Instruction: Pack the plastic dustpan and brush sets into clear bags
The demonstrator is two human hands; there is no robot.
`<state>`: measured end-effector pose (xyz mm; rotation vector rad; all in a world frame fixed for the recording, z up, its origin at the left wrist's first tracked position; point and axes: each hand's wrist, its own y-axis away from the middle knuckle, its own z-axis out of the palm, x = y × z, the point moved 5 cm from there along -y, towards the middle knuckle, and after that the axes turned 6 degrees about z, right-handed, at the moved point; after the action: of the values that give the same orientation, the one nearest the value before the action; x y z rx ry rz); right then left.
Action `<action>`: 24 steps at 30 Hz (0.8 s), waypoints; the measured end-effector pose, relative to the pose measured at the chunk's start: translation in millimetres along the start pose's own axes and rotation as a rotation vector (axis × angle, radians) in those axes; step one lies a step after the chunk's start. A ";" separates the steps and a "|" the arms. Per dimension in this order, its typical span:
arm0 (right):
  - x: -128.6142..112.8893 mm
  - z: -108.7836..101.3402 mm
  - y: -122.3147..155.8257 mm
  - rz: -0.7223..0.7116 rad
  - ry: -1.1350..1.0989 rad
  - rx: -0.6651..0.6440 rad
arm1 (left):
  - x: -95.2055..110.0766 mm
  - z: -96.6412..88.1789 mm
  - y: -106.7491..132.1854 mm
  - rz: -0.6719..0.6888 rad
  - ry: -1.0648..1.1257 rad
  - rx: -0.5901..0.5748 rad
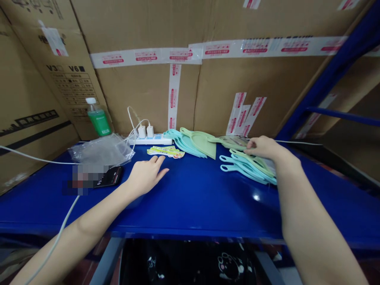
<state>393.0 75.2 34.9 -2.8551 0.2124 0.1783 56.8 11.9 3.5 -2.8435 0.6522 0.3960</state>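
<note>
My left hand [147,174] hovers over or rests on the blue tabletop [190,202], thumb held apart from the fingers, with nothing in it. Just beyond it lie yellow-green printed strips [166,151]. My right hand [261,147] is bent down with its fingertips pinched together at the edge of a light green dustpan-like piece [233,141] that looks covered by clear film. What the fingers hold is hidden. Under that hand is a stack of light blue dustpans [245,168] with a green one [257,161] on top. Another pile, a green dustpan [204,142] over light blue ones [188,144], lies farther left.
A white power strip [158,139] with two plugged-in chargers stands at the back. To the left are a green-filled bottle [99,120], clear plastic bags [102,150], a dark phone-like box [111,177] and white cables. Cardboard [142,91] walls the back; a blue frame post [320,75] slants at right.
</note>
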 end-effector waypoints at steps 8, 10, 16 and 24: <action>-7.6 -1.5 14.2 0.093 0.028 -0.313 | -0.8 1.4 -1.4 0.028 -0.004 -0.020; -10.7 0.3 17.1 0.088 0.033 -0.358 | -0.9 1.6 -1.2 0.026 -0.002 -0.020; -11.2 7.2 18.3 0.089 0.101 -0.432 | 0.4 2.1 -1.0 0.038 -0.003 -0.042; -10.1 7.4 26.6 0.137 0.179 -0.485 | 0.2 3.0 -2.1 0.056 -0.010 -0.076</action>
<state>378.1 53.2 22.4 -3.3419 0.4576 -0.0031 57.3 14.5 0.9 -2.8985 0.7312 0.4529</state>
